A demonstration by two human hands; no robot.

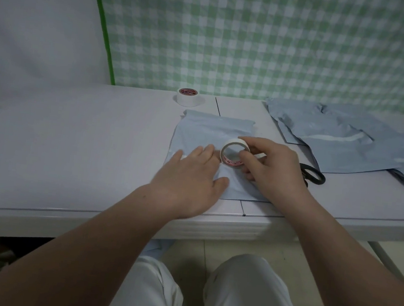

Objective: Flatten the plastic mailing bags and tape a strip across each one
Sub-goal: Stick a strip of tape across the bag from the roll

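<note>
My left hand (193, 174) pins the pale-blue plastic mailing bag (211, 131), probably limp and slippery, with straight fingers; beside them my right hand (272, 171) pinches the light white tape roll (231, 156) by its rim.

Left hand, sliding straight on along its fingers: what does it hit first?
Most likely the tape roll gripped by the right hand: the left hand lies flat on the blue mailing bag, fingertips nearly at the roll's rim. Depth is unclear; it might just slide past beside it.

One head-worn view — looking forward and down, close over the table (70, 136) edge.
</note>
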